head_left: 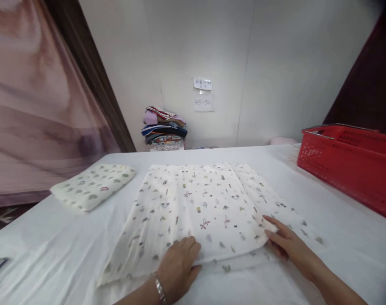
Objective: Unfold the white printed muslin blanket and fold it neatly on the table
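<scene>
A white cloth (199, 203) printed with small plants and figures lies partly folded on the white table (53, 254) in front of me. My left hand (178, 267), with a bracelet on the wrist, rests on the cloth's near edge, fingers curled over the fold. My right hand (286, 243) lies flat at the right corner of the upper layer, fingers stretched out and slipped just under its edge. A lower layer of the same cloth sticks out to the right of it.
A folded cloth (93, 185) with a similar print sits at the left of the table. A red plastic basket (351, 163) stands at the right edge. A pile of folded fabrics (164, 129) is stacked against the back wall, under two paper notes (203, 95).
</scene>
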`<state>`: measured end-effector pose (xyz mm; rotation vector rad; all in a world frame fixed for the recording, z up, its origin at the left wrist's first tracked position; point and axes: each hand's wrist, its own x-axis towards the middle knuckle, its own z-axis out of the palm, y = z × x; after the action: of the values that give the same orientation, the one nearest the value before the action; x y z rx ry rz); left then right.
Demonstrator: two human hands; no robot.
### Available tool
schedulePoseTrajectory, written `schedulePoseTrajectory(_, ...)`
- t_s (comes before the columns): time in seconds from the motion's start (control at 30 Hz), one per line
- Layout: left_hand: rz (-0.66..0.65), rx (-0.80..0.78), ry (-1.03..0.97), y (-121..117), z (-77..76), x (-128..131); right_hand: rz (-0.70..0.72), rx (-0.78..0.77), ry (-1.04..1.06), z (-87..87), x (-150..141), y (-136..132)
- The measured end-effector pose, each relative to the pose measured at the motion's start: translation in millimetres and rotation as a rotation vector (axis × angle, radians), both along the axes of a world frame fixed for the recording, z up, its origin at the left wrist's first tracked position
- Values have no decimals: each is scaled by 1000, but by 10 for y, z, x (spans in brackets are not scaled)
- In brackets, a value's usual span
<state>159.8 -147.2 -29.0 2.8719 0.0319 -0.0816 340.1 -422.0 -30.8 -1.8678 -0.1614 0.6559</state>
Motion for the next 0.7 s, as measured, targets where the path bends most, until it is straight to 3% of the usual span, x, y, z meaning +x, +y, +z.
schedulePoseTrajectory(0.17,225,104,-50,375,-13,-521,-77,-86,-3,-3,33,48)
schedulePoseTrajectory(0.43,686,335,-74,1044,-29,-1031,-74,159,74,-215,231,-49)
schedulePoseTrajectory(0.57,836,255,-140,1103,0,-1114,-170,252,63,-146,407,-145)
schedulePoseTrajectory(0.7,792,133,-215,972,8,-1081,-343,259,-233,-13,536,-520)
